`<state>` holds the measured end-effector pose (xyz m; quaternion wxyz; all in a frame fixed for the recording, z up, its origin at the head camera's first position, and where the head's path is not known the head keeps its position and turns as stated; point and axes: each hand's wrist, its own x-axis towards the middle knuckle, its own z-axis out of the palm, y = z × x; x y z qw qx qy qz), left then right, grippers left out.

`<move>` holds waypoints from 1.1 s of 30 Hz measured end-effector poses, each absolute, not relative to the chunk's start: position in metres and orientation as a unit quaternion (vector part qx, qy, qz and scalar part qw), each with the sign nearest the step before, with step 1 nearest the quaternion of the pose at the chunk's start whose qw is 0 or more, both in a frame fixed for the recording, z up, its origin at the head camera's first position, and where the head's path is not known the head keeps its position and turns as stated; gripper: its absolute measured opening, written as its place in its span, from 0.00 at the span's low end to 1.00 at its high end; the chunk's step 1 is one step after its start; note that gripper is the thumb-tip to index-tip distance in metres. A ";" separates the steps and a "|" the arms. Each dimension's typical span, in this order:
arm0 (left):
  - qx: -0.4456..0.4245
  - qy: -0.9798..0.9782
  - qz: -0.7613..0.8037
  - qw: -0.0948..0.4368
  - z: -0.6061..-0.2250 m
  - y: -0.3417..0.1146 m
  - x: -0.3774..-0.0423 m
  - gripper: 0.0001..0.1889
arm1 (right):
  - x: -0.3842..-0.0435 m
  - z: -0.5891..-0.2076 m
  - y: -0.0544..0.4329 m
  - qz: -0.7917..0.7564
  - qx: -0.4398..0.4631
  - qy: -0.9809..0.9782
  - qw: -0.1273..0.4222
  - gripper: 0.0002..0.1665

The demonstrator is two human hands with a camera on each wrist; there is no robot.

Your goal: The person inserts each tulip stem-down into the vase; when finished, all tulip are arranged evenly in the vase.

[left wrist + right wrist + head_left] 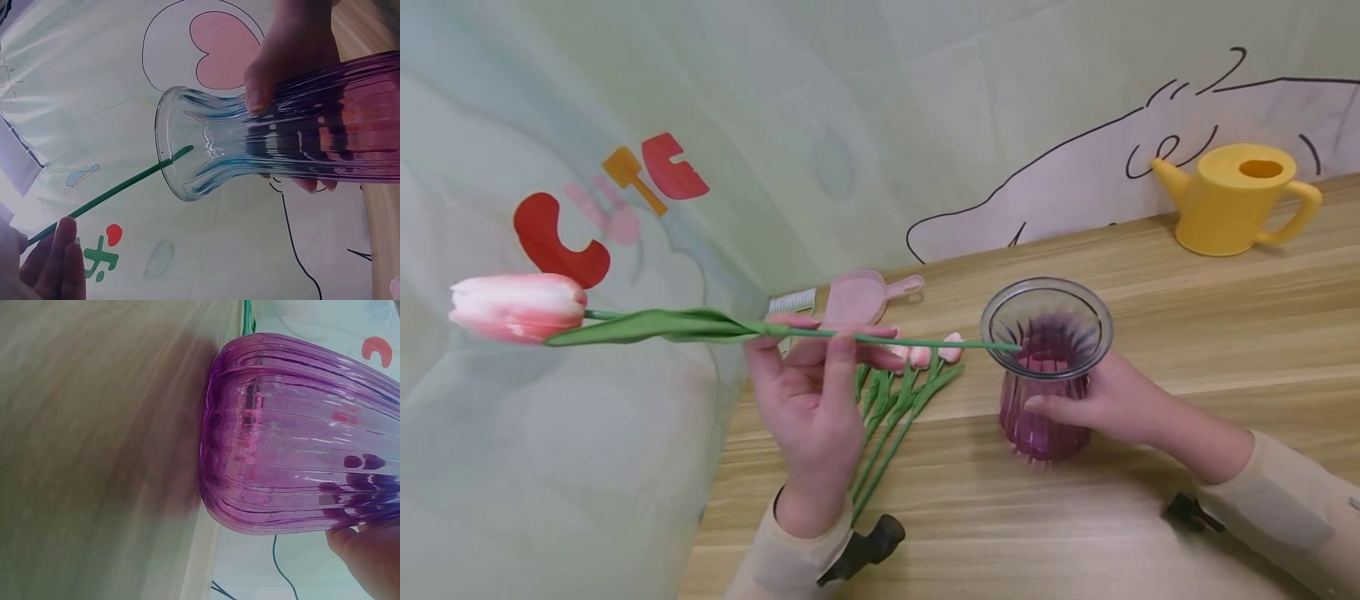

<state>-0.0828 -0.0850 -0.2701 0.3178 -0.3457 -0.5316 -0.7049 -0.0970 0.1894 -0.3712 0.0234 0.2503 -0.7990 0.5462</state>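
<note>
My left hand [808, 400] pinches the green stem of a pink-and-white artificial tulip [520, 308], held level with its bloom to the left. The stem's tip reaches just inside the mouth of a ribbed glass vase [1045, 417], as the left wrist view also shows. This vase [312, 131] shades from clear blue at the flared rim to purple-pink at its base. My right hand [1120, 400] grips it round the middle, thumb at the front. In the right wrist view the base of the vase [250, 437] is close over the wooden table.
Several more tulips [895, 408] lie on the wooden table [970, 533] behind my left hand. Beyond them are a pink dustpan [855, 298] and a small brush [793, 302]. A yellow watering can [1232, 200] stands at the back right, by the printed curtain [790, 125].
</note>
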 end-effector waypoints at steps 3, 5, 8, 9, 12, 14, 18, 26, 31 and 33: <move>-0.346 -0.529 -0.706 0.319 -0.271 -0.084 -0.084 0.11 | -0.097 -0.371 0.190 0.542 0.250 -0.802 0.024 0.43; -0.345 -0.529 -0.707 0.319 -0.271 -0.084 -0.084 0.11 | -0.097 -0.370 0.190 0.541 0.250 -0.802 0.024 0.43; -0.344 -0.529 -0.708 0.317 -0.273 -0.083 -0.085 0.10 | -0.097 -0.370 0.190 0.541 0.250 -0.802 0.026 0.44; -0.344 -0.530 -0.708 0.315 -0.274 -0.083 -0.085 0.10 | -0.097 -0.370 0.190 0.542 0.250 -0.802 0.026 0.44; -0.344 -0.533 -0.707 0.312 -0.276 -0.083 -0.085 0.11 | -0.097 -0.371 0.190 0.545 0.249 -0.800 0.026 0.44; -0.343 -0.534 -0.707 0.311 -0.276 -0.083 -0.086 0.11 | -0.097 -0.371 0.189 0.546 0.250 -0.799 0.025 0.44; -0.341 -0.536 -0.706 0.313 -0.276 -0.082 -0.086 0.10 | -0.097 -0.371 0.189 0.546 0.252 -0.798 0.026 0.44; -0.346 -0.543 -0.703 0.301 -0.274 -0.080 -0.085 0.09 | -0.097 -0.370 0.189 0.548 0.256 -0.796 0.031 0.43; -0.340 -0.562 -0.695 0.292 -0.273 -0.077 -0.082 0.10 | -0.097 -0.370 0.189 0.548 0.254 -0.797 0.032 0.43; -0.335 -0.567 -0.695 0.290 -0.273 -0.076 -0.081 0.11 | -0.097 -0.370 0.189 0.547 0.254 -0.797 0.031 0.43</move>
